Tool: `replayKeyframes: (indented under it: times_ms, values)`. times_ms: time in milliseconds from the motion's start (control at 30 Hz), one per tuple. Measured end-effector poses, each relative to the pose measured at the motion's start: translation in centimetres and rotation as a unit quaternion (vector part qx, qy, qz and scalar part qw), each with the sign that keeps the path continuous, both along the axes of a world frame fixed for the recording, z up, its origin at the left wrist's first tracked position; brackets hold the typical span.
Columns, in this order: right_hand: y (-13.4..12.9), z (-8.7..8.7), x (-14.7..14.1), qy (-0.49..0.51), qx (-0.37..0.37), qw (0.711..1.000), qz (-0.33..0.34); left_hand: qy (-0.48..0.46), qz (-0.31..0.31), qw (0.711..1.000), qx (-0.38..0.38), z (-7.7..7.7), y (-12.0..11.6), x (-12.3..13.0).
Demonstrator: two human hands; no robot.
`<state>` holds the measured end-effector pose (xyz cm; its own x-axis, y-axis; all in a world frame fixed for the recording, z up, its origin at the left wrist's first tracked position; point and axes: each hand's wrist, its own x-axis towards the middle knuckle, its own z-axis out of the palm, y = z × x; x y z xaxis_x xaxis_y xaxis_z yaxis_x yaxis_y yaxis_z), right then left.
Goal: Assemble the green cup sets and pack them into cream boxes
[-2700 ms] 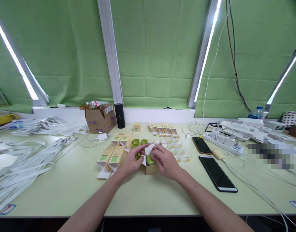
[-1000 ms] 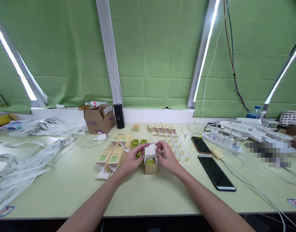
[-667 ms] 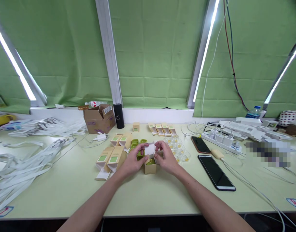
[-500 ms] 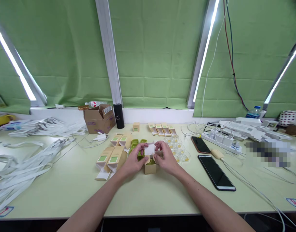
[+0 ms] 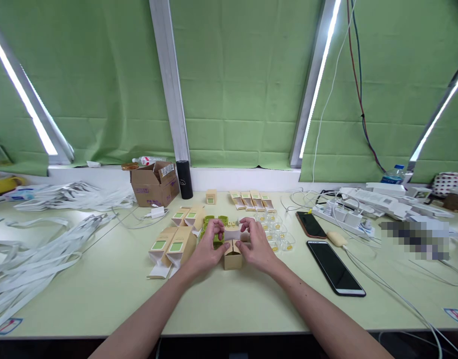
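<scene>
A small tan cardboard box (image 5: 233, 262) stands on the table in front of me, its side flaps folded inward and its white-lined lid raised at the back. My left hand (image 5: 209, 248) is at its left side, the thumb on the left flap and the fingers curled near the lid. From the right, my right hand (image 5: 256, 245) has its thumb on the other flap, fingers bent above. Green trays or cups (image 5: 218, 219) sit just behind my left hand. Clear small containers with yellow spots (image 5: 277, 234) stand beyond my right hand. What is inside the box is hidden.
Unfolded tan boxes with green labels (image 5: 179, 244) lie at left. Several more (image 5: 251, 200) lie at the back, near one closed box (image 5: 211, 197). Two phones (image 5: 336, 268), a power strip (image 5: 341, 219) and cables are at right. White straps (image 5: 64, 254) cover the left side.
Both side flaps of the small box have gone down over its opening, covering the green content seen before. The raised lid has tilted, and my thumbs have followed the flaps.
</scene>
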<state>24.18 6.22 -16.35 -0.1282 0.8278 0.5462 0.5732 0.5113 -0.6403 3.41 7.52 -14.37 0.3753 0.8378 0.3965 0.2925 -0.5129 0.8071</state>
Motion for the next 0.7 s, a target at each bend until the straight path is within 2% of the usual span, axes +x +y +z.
replayKeyframes:
  times_ms: [167,433,700]
  values:
    - [-0.1,0.2,0.0,-0.007,0.006,1.0,0.005,0.017,0.005,0.999,0.036,0.2,-0.1,0.0]
    - [-0.5,0.8,-0.1,-0.059,0.084,0.995,0.012,0.075,0.013,0.994,0.078,-0.7,0.7,-0.3]
    - [-1.3,1.7,0.8,-0.094,0.173,0.977,0.08,0.091,0.014,0.988,0.123,-0.3,0.4,-0.2]
